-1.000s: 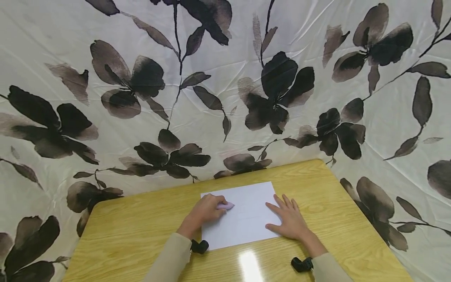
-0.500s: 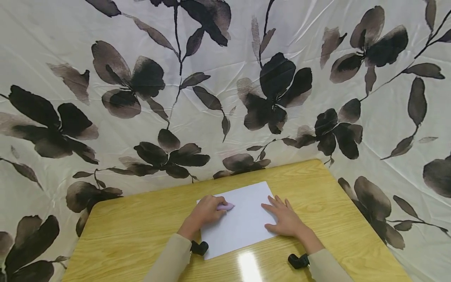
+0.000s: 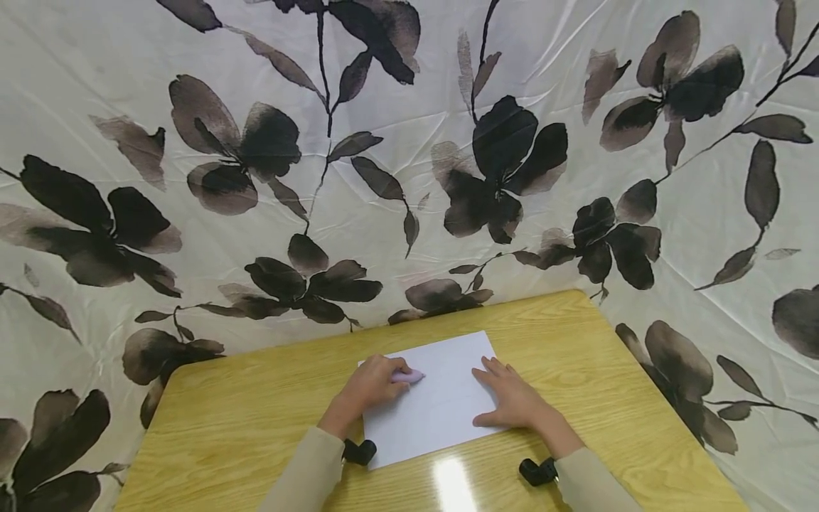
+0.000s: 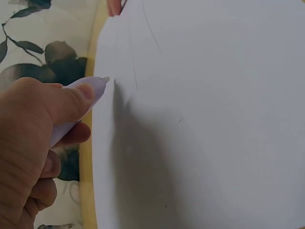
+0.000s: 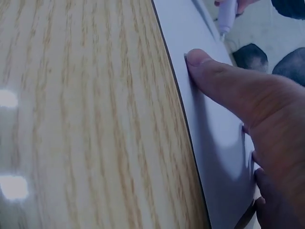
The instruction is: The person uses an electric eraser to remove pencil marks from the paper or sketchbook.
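In the head view a white sheet of paper (image 3: 429, 419) lies slightly turned on the table. My left hand (image 3: 371, 384) holds a lavender pen-shaped tool (image 3: 408, 375) over the sheet's left part. The left wrist view has thumb and fingers curled round this tool (image 4: 97, 86); its small pale tip is by the paper (image 4: 214, 119), and whether it touches I cannot tell. Thin dark lines and small marks show on the sheet. My right hand (image 3: 512, 398) rests with spread fingers on the paper's right edge. Its thumb (image 5: 224, 78) lies near the sheet's front edge in the right wrist view.
A yellow wood-grain table (image 3: 256, 412) carries the sheet, with a bright light reflection near its front. Behind and around hangs a pale cloth (image 3: 384, 92) printed with dark flowers. Black wrist devices (image 3: 537, 471) sit below both hands.
The paper has turned slightly anticlockwise and shifted left. My right hand has moved left with it, its fingers now closer together. My left hand and the tool have stayed nearly in place.
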`<action>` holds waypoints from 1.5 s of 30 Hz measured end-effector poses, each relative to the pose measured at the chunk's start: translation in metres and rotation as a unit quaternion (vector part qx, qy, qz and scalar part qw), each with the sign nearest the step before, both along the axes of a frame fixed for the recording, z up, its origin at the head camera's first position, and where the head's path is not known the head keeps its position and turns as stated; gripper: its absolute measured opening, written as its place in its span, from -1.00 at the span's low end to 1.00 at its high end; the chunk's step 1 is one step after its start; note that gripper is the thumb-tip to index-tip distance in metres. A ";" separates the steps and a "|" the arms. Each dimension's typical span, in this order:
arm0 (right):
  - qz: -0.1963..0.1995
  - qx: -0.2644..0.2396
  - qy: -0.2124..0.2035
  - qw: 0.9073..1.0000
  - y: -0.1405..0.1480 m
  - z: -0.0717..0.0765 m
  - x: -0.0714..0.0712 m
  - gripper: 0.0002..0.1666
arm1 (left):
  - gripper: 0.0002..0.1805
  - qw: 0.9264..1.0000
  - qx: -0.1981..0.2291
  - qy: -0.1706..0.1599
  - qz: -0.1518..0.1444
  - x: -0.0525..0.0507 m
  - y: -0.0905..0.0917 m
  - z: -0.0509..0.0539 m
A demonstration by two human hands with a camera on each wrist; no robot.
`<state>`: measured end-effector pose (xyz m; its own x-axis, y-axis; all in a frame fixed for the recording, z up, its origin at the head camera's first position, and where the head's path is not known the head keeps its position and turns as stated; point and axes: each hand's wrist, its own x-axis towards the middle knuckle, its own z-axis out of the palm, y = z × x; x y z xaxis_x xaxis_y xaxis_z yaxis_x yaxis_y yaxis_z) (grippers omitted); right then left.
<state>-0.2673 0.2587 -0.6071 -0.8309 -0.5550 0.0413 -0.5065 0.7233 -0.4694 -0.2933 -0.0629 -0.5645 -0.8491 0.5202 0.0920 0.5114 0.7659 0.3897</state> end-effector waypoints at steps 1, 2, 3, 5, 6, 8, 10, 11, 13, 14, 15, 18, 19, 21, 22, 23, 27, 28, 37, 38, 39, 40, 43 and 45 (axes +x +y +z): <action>-0.001 0.008 -0.002 1.000 -0.001 0.001 0.000 0.11 | -0.84 1.000 -0.001 -0.001 -0.001 0.001 0.000 0.000; -0.003 0.014 -0.003 1.000 -0.001 0.002 0.000 0.11 | -0.84 1.000 -0.006 0.001 -0.002 0.001 0.001 0.000; -0.008 0.017 -0.005 1.000 -0.002 0.004 -0.001 0.11 | -0.84 1.000 -0.010 0.003 -0.003 0.002 0.001 0.000; -0.017 0.023 -0.008 1.000 -0.004 0.006 -0.001 0.12 | -0.84 1.000 -0.016 0.010 -0.001 0.002 0.001 0.001; -0.022 0.030 -0.011 0.999 -0.005 0.008 -0.001 0.12 | -0.85 1.000 -0.019 0.012 0.001 0.003 0.001 0.000; -0.027 0.035 -0.018 0.999 -0.007 0.011 -0.002 0.14 | -0.86 1.000 -0.023 0.012 0.004 0.003 0.000 0.000; -0.027 0.037 -0.026 0.999 -0.009 0.012 -0.001 0.14 | -0.86 1.000 -0.023 0.006 0.005 0.003 -0.001 -0.001; -0.026 0.041 -0.029 0.998 -0.009 0.013 -0.001 0.14 | -0.87 1.000 -0.023 0.003 0.004 0.003 -0.001 -0.002; -0.024 0.046 -0.034 0.998 -0.009 0.013 0.000 0.12 | -0.87 1.000 -0.016 -0.003 -0.001 0.003 -0.001 -0.004; -0.023 0.048 -0.034 0.998 -0.009 0.012 0.000 0.10 | -0.87 1.000 -0.014 -0.003 -0.004 0.003 -0.001 -0.005; -0.023 0.050 -0.033 0.998 -0.008 0.011 -0.001 0.09 | -0.87 1.000 -0.011 -0.002 -0.005 0.003 -0.001 -0.005; -0.019 0.043 -0.032 0.998 -0.007 0.010 -0.001 0.08 | -0.87 1.000 -0.003 0.003 -0.011 0.003 0.000 -0.006; -0.018 0.037 -0.032 0.999 -0.006 0.009 0.000 0.07 | -0.87 1.000 -0.003 0.004 -0.009 0.003 0.000 -0.007; -0.015 0.026 -0.033 0.999 -0.006 0.010 0.000 0.07 | -0.87 1.000 -0.004 0.000 -0.004 0.003 0.001 -0.007; -0.013 0.020 -0.034 0.999 -0.006 0.010 0.001 0.06 | -0.87 1.000 -0.004 -0.003 -0.002 0.003 0.002 -0.007; -0.013 0.015 -0.034 0.999 -0.007 0.010 0.001 0.06 | -0.87 1.000 -0.005 -0.004 0.000 0.003 0.002 -0.008; -0.011 0.012 -0.030 0.999 -0.007 0.008 0.001 0.06 | -0.87 1.000 0.000 0.004 -0.005 0.003 0.004 -0.008; -0.010 0.011 -0.029 0.999 -0.007 0.008 0.001 0.06 | -0.87 1.000 0.000 0.009 -0.007 0.003 0.005 -0.008; -0.008 0.002 -0.027 1.000 -0.008 0.008 0.002 0.06 | -0.87 1.000 -0.003 0.014 -0.017 0.002 0.007 -0.004; -0.008 0.001 -0.027 1.000 -0.009 0.009 0.002 0.06 | -0.87 1.000 -0.004 0.012 -0.013 0.003 0.007 -0.004; -0.009 0.001 -0.028 1.000 -0.009 0.009 0.002 0.06 | -0.86 1.000 -0.008 0.011 -0.006 0.003 0.006 -0.004; -0.009 0.001 -0.029 1.000 -0.010 0.009 0.001 0.06 | -0.86 1.000 -0.008 0.011 -0.001 0.002 0.006 -0.004; -0.011 0.005 -0.029 1.000 -0.009 0.008 0.001 0.07 | -0.87 1.000 -0.008 0.009 -0.003 0.002 0.006 -0.004; -0.013 0.006 -0.027 1.000 -0.009 0.007 0.001 0.07 | -0.87 1.000 -0.005 0.008 -0.012 0.002 0.006 -0.005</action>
<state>-0.2666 0.2501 -0.6006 -0.8456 -0.5337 -0.0111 -0.4618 0.7418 -0.4863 -0.2911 -0.0566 -0.5690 -0.8351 0.5408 0.1004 0.5355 0.7577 0.3729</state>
